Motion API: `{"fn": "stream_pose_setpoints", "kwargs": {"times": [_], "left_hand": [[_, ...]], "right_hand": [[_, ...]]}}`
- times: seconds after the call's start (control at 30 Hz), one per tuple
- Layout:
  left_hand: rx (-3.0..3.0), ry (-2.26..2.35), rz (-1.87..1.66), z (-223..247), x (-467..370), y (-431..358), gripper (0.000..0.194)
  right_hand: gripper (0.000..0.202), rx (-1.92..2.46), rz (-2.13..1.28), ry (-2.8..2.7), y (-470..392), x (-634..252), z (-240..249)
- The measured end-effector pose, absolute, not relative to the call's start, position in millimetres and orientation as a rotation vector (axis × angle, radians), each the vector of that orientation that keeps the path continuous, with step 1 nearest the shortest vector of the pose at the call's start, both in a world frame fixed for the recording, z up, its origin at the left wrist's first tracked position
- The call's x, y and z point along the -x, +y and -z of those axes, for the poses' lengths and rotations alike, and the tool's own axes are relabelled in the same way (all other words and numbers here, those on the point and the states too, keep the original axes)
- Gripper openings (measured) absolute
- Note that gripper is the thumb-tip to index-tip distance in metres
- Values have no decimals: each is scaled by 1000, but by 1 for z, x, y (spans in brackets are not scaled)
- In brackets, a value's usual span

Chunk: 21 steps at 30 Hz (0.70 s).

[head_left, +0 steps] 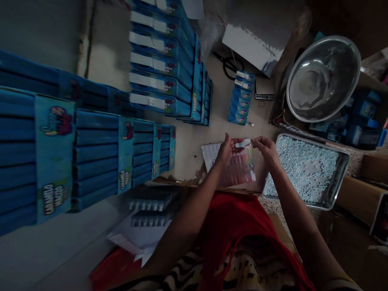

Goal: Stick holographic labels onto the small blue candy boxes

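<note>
Above the table's front edge, my left hand (224,154) is turned palm up, its fingers curled around a small white strip (242,143). My right hand (266,148) pinches at the strip's right end; what lies between its fingertips is too small to make out. Beneath both hands is a shiny translucent sheet (238,171) with rows of strips, partly covered by my left hand. Just beyond them stands a short row of small blue packs (239,105), some with white strips on their ends. A tiny pale piece (251,124) lies beside that row.
Stacked blue boxes (163,72) fill the left side, with more blue packages (100,149) nearer. On the right are a metal tray (333,204) of pale blue pellets and a steel bowl (323,79) over a carton. Black scissors (228,66) and a small scale (264,88) lie behind.
</note>
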<state>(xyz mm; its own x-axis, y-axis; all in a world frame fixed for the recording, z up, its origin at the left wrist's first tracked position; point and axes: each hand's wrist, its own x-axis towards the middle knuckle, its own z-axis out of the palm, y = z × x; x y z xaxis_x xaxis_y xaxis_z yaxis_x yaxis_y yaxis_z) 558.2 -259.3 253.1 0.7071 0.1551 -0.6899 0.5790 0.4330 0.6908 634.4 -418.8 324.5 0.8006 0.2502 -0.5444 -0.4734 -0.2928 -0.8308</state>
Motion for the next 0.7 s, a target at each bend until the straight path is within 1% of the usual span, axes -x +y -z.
{"fn": "stream_pose_setpoints", "kwargs": {"times": [0.03, 0.07, 0.2, 0.3, 0.4, 0.53, 0.6, 0.7], "left_hand": [[-1014, 769, 305, -258, -558, -258, 84], [-956, 767, 280, -263, -559, -257, 82], [-921, 854, 94, -275, -564, -254, 61], [-981, 889, 17, -279, -575, -247, 51], [-1158, 846, -59, -282, -602, -232, 39], [-1526, 824, -178, -281, -662, -202, 19], [-1698, 829, -235, -275, -693, -188, 14], [-1806, 830, -265, -258, -724, -174, 13]], "right_hand": [[49, 1739, -701, 194, -416, -638, -326], [49, 1747, -690, 206, -413, -641, -327], [46, 1722, -690, 226, -407, -648, -327], [47, 1756, -670, 249, -402, -653, -323], [48, 1877, -548, 254, -388, -669, -316], [44, 2031, -340, 176, -351, -714, -302], [39, 2144, -271, 155, -331, -738, -297], [29, 2329, -255, 159, -308, -765, -290]]}}
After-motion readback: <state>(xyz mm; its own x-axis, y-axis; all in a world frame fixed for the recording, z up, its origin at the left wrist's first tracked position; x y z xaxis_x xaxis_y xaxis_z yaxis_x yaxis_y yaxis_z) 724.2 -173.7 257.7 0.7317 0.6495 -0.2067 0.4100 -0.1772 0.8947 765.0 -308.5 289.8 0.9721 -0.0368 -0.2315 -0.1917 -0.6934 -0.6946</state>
